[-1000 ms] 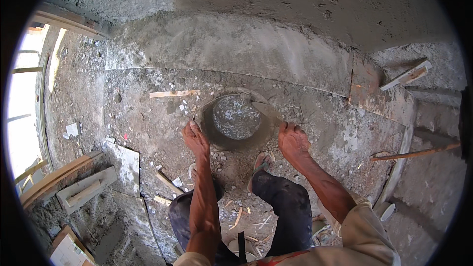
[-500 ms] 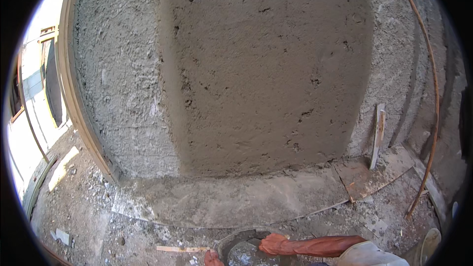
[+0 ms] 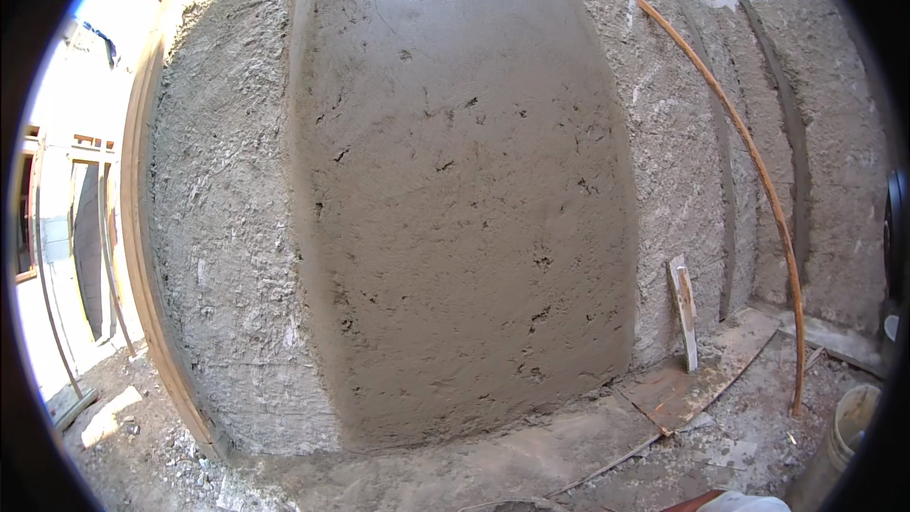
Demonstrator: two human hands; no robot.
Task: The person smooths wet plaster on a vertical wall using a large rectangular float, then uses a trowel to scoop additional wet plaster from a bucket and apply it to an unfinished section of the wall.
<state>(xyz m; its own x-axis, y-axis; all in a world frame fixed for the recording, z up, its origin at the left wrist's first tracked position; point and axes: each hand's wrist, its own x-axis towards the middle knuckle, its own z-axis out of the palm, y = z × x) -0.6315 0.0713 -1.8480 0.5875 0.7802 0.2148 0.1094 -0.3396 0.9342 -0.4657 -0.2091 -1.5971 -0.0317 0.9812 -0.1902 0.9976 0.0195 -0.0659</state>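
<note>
Head view:
1. Both my hands are out of sight, so I cannot tell whether my fingers grip anything; only my right sleeve [image 3: 744,502] shows.
2. The dark plaster patch [image 3: 464,246] fills the wall's [image 3: 227,246] middle, pitted toward its lower edge; a knock there might crumble it.
3. The bent pole [image 3: 798,341] stands beyond the patch's right edge; a careless brush could topple it.

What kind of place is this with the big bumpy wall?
Probably a building site: the rough wall has a broad band of damp-looking plaster, and a dirty bucket stands nearby.
</note>
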